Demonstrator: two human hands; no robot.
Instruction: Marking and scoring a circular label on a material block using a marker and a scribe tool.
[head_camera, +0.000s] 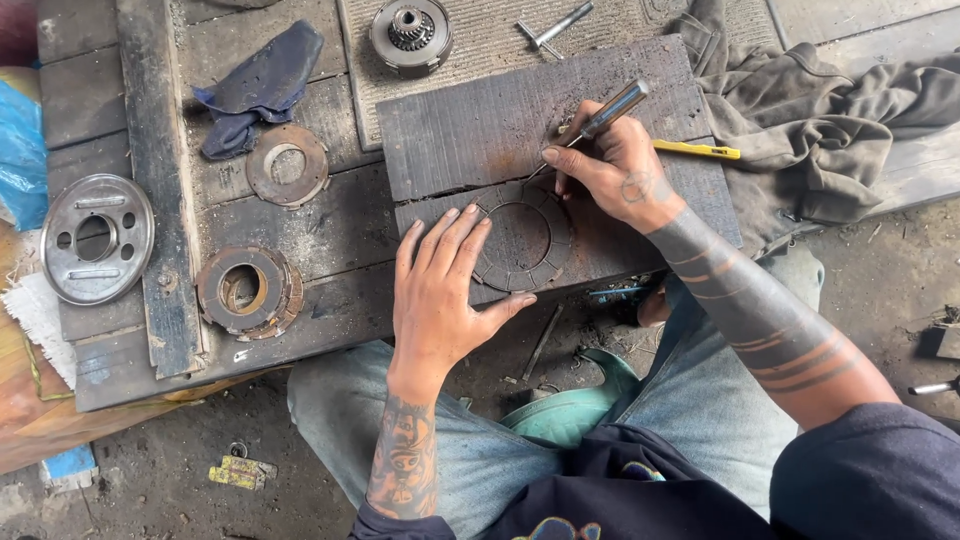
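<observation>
The right hand (615, 170) grips a metal scribing tool (610, 112), its tip at the rim of a ring-shaped friction plate (553, 240) that lies on a dark wooden board (470, 130) on the desk (330, 240). The left hand (440, 290), fingers spread flat, pins the plate's near edge. If that pressure slackens, the plate could likely turn and the tip skid toward the fingers.

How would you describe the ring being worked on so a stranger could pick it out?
Find the dark wooden board on the bench. At its near edge lies a flat segmented ring, pinned by the left hand. Unlike the stacked rings farther left, it lies alone.
</observation>
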